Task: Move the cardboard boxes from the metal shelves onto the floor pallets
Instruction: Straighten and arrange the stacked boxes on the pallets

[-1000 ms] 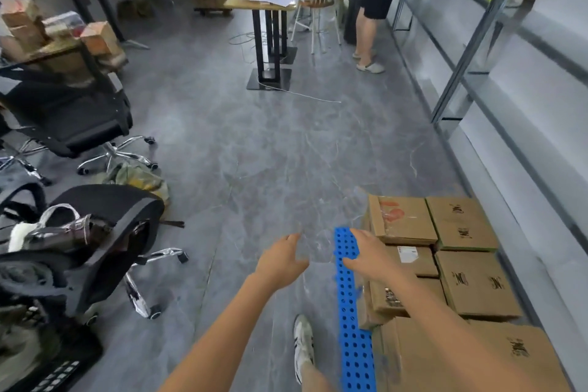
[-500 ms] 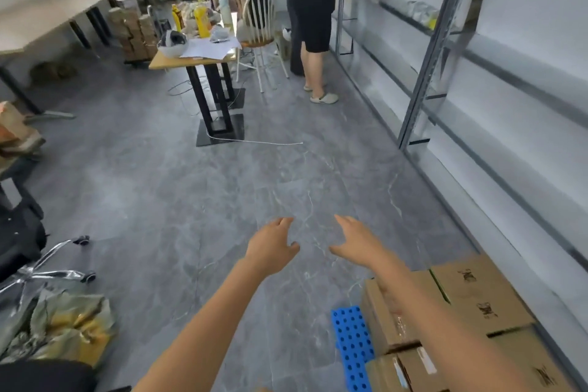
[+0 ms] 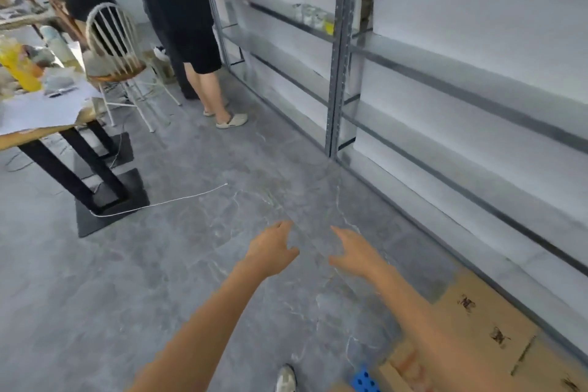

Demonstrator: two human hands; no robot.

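left hand (image 3: 270,253): reaching forward, fingers relaxed, holding nothing
right hand (image 3: 356,253): reaching forward alongside, fingers loosely spread, holding nothing
forearms: extending forward, bare

Soft, even, cool light fills the room. Shadows on the floor (image 3: 159,280) are faint and diffuse, darkest under the table (image 3: 47,134). The white wall (image 3: 477,9) looks nearly washed out. Motion blur smears the whole frame, worst at the right edge, softening the shelves (image 3: 445,86) and boxes (image 3: 486,321). Wide-angle distortion tilts the post (image 3: 337,57).
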